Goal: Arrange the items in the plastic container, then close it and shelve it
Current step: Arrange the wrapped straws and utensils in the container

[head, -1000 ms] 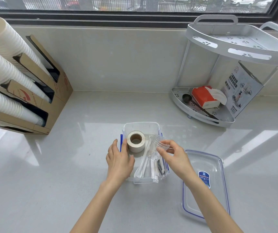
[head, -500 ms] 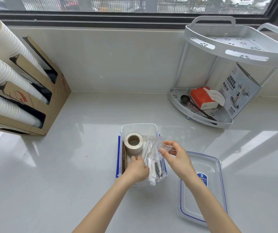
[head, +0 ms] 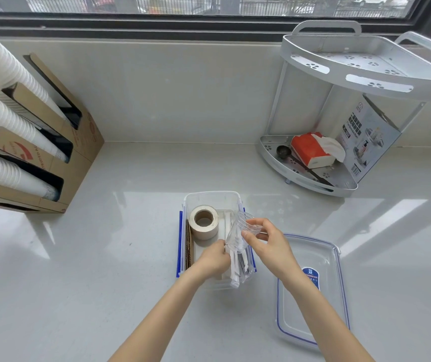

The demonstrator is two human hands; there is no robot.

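Note:
A clear plastic container [head: 210, 198] with blue side clips stands open on the counter. In it are a roll of beige tape [head: 204, 221], a strip of brown cardboard [head: 189, 246] along the left wall, and wrapped white straws and utensils [head: 236, 267]. My left hand [head: 213, 258] reaches inside the container and pinches the wrapped items. My right hand [head: 268, 244] holds a stack of clear plastic cups [head: 239, 235] tilted over the container's right side. The clear lid [head: 311, 291] with a blue seal lies flat to the right.
A white two-tier corner shelf [head: 365, 71] stands at the back right; its lower tier holds a red tissue pack [head: 311, 150], a black scoop and a printed box. A cardboard dispenser [head: 52, 142] with stacks of white paper cups is at the left. A window runs behind.
My left hand moved from the container's outer left side into the container, onto the wrapped items. My right hand tilted the clear cups lower over the right side.

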